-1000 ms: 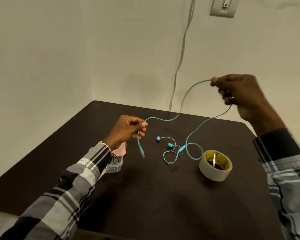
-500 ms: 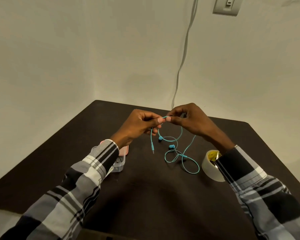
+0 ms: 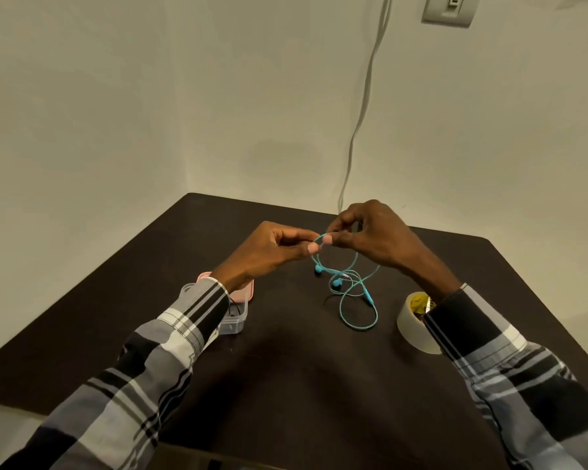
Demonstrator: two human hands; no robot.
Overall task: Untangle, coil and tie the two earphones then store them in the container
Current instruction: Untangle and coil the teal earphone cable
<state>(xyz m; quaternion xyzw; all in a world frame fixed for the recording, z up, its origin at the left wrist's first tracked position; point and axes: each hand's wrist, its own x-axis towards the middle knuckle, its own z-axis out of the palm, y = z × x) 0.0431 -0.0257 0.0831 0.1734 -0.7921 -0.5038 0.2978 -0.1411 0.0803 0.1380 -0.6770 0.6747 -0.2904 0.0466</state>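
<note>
Pinching the teal earphone cable [image 3: 348, 286] between thumb and fingertips, the left hand [image 3: 272, 251] and the right hand [image 3: 370, 237] meet above the worktop [image 3: 286, 368], each holding one side of a small loop while the earbuds and the slack lie just below, between the clear container [image 3: 233, 322] and the roll of tape [image 3: 416, 322]. To coil well, the person likely needs to keep each new loop the same size, stack it under the left thumb, and let the right hand slide along the slack so no twist builds up.
</note>
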